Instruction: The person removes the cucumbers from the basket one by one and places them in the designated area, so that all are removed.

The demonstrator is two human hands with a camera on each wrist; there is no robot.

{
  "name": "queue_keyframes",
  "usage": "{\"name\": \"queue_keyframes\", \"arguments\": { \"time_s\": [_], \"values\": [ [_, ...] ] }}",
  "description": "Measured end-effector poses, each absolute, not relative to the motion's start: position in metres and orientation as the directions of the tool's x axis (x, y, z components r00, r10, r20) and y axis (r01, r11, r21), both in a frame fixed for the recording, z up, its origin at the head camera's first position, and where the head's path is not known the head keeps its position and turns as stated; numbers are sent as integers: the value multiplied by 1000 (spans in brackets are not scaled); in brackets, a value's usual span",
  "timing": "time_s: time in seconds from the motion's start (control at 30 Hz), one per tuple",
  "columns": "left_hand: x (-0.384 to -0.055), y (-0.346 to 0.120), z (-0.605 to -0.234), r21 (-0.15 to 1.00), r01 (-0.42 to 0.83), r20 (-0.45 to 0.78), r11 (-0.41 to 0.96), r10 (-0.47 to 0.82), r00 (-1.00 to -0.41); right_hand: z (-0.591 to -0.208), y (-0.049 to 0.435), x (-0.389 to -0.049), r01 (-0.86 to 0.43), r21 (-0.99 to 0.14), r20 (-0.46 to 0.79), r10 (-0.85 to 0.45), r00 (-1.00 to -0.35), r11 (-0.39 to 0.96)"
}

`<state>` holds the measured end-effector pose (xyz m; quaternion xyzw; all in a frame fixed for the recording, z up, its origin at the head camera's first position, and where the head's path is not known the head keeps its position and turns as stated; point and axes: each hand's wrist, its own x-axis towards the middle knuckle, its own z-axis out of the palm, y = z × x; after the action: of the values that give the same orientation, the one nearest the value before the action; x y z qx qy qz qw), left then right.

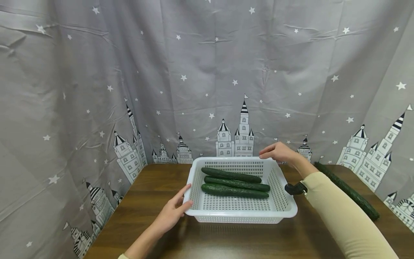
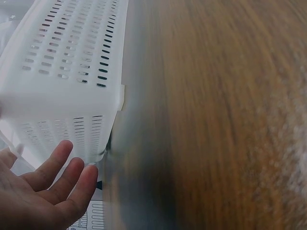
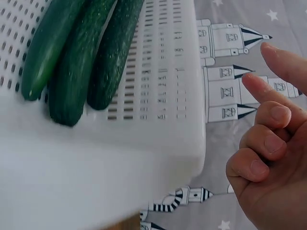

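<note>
A white plastic basket (image 1: 240, 213) with slotted walls stands on the wooden table. Three dark green cucumbers (image 1: 235, 191) lie side by side inside it. At the basket's left rim, my left hand (image 1: 169, 215) has its thumb and index finger against the edge. The left wrist view shows its other fingers (image 2: 82, 184) extended and spread beside the basket wall. My right hand (image 1: 280, 152) hovers by the far right corner. In the right wrist view that hand (image 3: 273, 139) is apart from the rim, index finger and thumb extended, other fingers loosely bent, holding nothing.
Another cucumber (image 1: 352, 194) lies on the table (image 1: 145, 201) to the right, partly behind my right forearm. A black device (image 1: 295, 189) sits at the right wrist. Grey curtain (image 1: 200, 90) with stars and castles hangs behind the table and along both sides.
</note>
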<state>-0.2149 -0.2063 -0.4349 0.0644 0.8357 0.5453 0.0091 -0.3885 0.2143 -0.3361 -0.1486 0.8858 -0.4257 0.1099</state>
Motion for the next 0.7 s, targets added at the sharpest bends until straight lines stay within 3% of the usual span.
{"name": "queue_keyframes", "arguments": {
  "time_s": [0.7],
  "values": [
    [-216,-207,-435,918,116,69,378,134,-988,-361,175,-399,-57,-872,-177,-421,-889,487]
  ]
}}
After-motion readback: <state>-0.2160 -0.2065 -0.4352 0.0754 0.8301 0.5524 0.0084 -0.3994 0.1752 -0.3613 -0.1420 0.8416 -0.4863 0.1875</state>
